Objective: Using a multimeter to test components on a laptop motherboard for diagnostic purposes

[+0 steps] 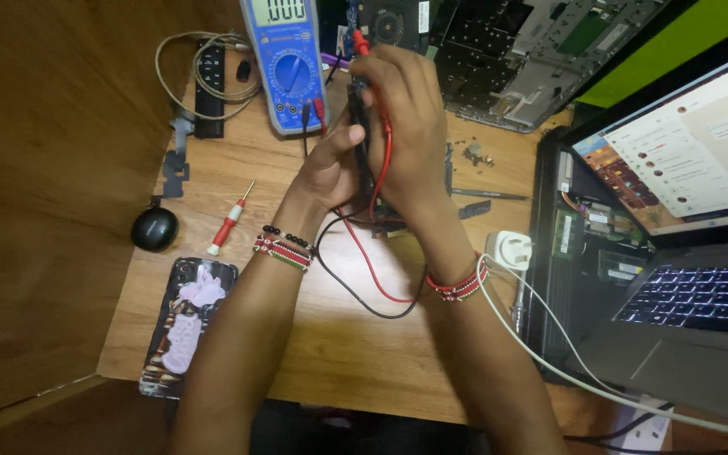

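Head view: both hands meet above the wooden desk (339, 354). Left hand (330, 164) curls shut around a dark narrow part (359, 126); right hand (410, 126) pinches the red probe (362, 44) against it, just below the blue multimeter (286, 63).

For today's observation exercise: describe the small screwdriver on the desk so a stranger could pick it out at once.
Start at the blue multimeter at the wooden desk's far edge, then drop towards the patterned phone. Between them, left of the person's left hand, lies the screwdriver, beside a round black object. Its red-and-white handle sets it apart.
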